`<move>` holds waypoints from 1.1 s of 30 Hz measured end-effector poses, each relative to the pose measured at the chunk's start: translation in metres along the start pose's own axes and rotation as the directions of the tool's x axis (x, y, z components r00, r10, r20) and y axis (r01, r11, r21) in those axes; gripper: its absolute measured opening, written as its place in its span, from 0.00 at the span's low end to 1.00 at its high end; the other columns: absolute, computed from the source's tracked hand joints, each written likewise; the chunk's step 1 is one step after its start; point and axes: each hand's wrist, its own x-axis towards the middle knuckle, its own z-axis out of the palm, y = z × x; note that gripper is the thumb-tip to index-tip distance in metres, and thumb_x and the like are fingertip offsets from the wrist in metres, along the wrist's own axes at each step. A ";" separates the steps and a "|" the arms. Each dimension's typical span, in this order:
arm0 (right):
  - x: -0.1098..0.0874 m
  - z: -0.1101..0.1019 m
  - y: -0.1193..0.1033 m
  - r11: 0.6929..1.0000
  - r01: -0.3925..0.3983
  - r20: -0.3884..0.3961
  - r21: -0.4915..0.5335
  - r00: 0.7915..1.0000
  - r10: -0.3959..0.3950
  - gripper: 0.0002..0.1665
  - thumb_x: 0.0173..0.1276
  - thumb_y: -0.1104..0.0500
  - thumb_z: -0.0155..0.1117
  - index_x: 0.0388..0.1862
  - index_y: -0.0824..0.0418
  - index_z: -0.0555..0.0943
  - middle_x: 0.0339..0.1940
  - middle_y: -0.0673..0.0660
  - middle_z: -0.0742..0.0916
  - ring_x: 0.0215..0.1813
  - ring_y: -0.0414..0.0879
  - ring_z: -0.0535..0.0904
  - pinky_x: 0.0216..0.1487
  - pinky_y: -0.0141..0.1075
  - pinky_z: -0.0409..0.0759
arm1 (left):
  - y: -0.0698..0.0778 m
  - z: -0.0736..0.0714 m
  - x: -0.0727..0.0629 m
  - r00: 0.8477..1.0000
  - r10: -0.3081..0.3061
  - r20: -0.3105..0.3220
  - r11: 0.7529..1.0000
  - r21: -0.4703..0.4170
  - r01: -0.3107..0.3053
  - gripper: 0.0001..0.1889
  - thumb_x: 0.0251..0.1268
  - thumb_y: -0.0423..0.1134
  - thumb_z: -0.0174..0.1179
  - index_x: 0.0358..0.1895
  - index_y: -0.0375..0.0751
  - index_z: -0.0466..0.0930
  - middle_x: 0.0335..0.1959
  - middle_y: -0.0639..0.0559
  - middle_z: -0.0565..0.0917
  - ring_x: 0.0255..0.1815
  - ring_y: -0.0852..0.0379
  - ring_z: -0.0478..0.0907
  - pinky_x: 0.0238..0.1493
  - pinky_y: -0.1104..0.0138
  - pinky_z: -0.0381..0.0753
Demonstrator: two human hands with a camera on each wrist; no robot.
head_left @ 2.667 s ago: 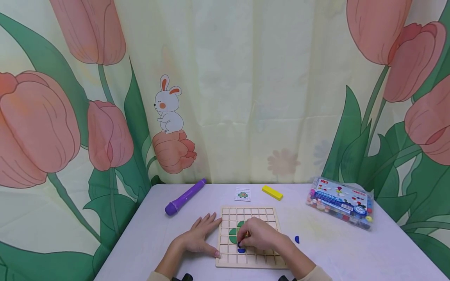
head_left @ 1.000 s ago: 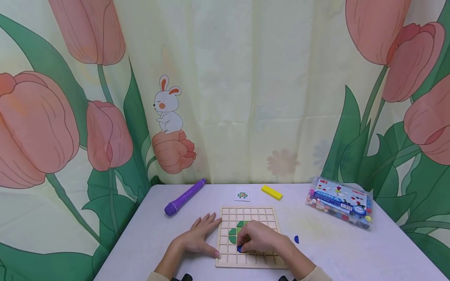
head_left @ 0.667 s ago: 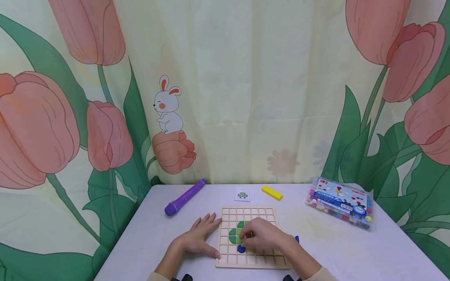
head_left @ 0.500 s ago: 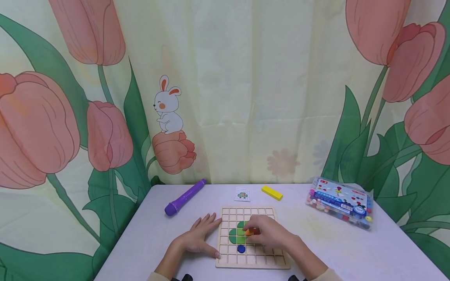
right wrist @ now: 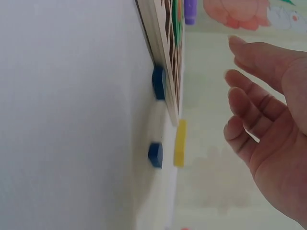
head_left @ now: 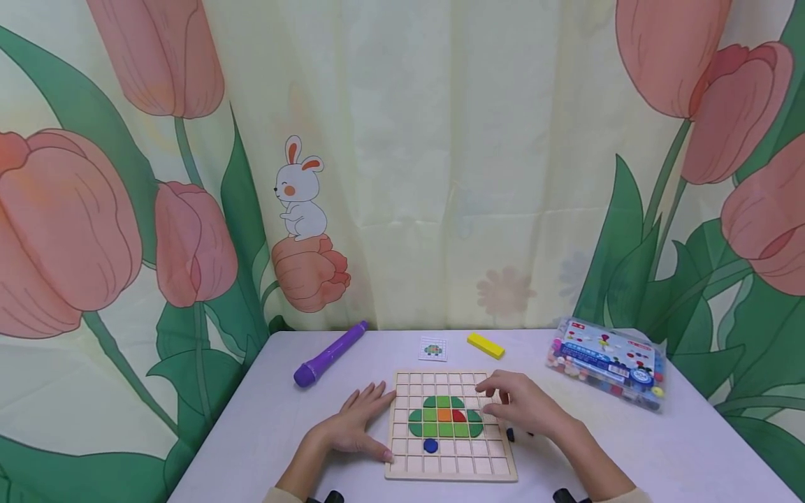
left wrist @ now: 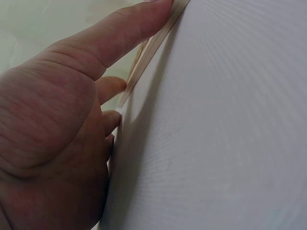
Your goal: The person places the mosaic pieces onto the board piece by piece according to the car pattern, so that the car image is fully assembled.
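A wooden grid board (head_left: 453, 478) lies on the table, with green, orange and red tiles (head_left: 444, 416) set in its middle cells. Below them, a blue disc (head_left: 430, 446) sits in a cell. My left hand (head_left: 352, 427) rests spread at the board's left edge, with the thumb (left wrist: 124, 31) against the wooden side in the left wrist view. My right hand (head_left: 525, 404) hovers over the board's right edge, fingers loosely bent and holding nothing. In the right wrist view, one small blue piece (right wrist: 159, 83) lies right beside the board and another blue piece (right wrist: 155, 155) farther off.
Behind the board lie a small picture card (head_left: 433, 348) and a yellow bar (head_left: 486, 346). A purple microphone (head_left: 330, 354) is at the back left. At the back right sits a clear plastic box (head_left: 606, 363) of colored parts. A tulip-print curtain (head_left: 402, 168) hangs behind the table.
My right hand pressed a blue piece into the lower cell, let it go and moved right, off the tiles, uncovering the pattern. My left hand has stayed put.
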 end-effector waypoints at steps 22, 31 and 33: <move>-0.019 -0.032 0.034 0.996 -0.087 0.011 -0.005 0.996 0.087 0.18 0.65 0.57 0.77 0.53 0.59 0.88 0.38 0.48 0.85 0.37 0.39 0.75 0.34 0.30 0.77 | 0.001 -0.001 -0.001 1.000 0.014 -0.005 1.000 -0.014 -0.014 0.62 0.46 0.68 0.77 0.84 0.54 0.55 0.87 0.42 0.48 0.88 0.39 0.37 0.84 0.37 0.33; -0.025 -0.038 0.048 0.976 -0.203 0.240 0.083 0.954 0.178 0.13 0.58 0.67 0.78 0.43 0.58 0.89 0.32 0.52 0.85 0.36 0.47 0.76 0.33 0.31 0.74 | 0.001 0.000 0.000 1.000 -0.008 0.003 1.000 -0.011 0.008 0.61 0.46 0.68 0.77 0.84 0.56 0.55 0.87 0.44 0.48 0.88 0.40 0.37 0.84 0.38 0.33; -0.026 -0.038 0.049 0.977 -0.202 0.258 0.073 0.950 0.177 0.13 0.57 0.68 0.79 0.40 0.57 0.89 0.31 0.52 0.85 0.36 0.47 0.76 0.33 0.32 0.74 | 0.001 0.000 0.000 1.000 -0.007 0.002 1.000 -0.009 0.007 0.61 0.46 0.69 0.77 0.84 0.56 0.55 0.87 0.44 0.48 0.88 0.40 0.37 0.84 0.38 0.33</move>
